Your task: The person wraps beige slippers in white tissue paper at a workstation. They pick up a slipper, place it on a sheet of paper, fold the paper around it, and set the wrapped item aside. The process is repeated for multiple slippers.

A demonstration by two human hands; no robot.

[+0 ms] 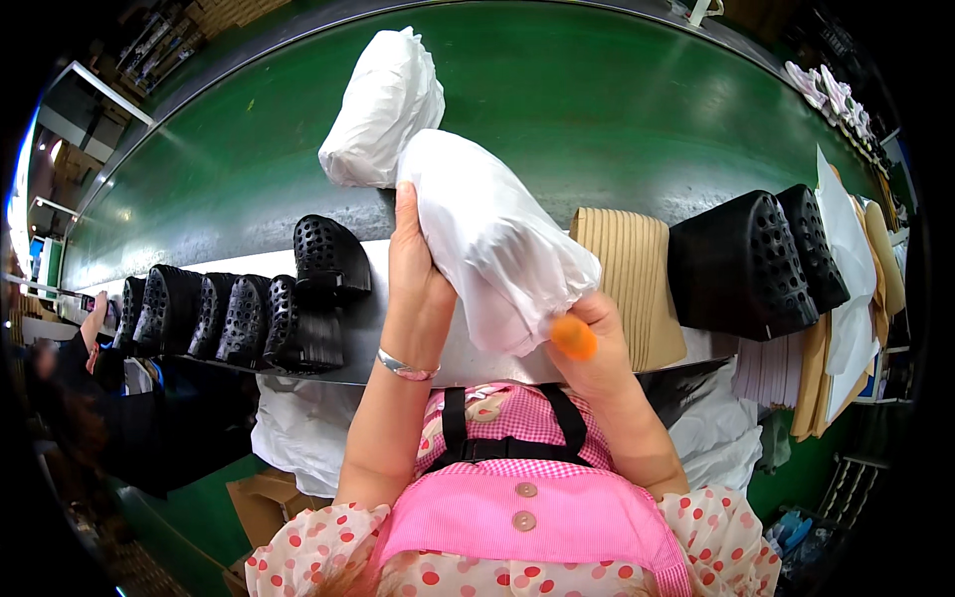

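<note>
A bundle wrapped in thin white paper [487,224] is between my hands, its contents hidden. My left hand [410,254] closes on its left side, the thumb pointing up along it. With the fingers of my right hand [602,333] I grip the gathered wrap at its lower right end. A bright orange cover [574,338] sits on a digit of that hand. Touching the far end of the bundle, a second white-wrapped bundle [383,109] lies on the green worktop [567,90].
Several black perforated clogs [244,318] line the near edge at left. To the right are a tan ribbed stack [629,284], more black clogs [741,264] and hanging paper sheets [846,269]. Pale shoes [831,99] stand at the far right. Another person's arm [95,323] shows at far left.
</note>
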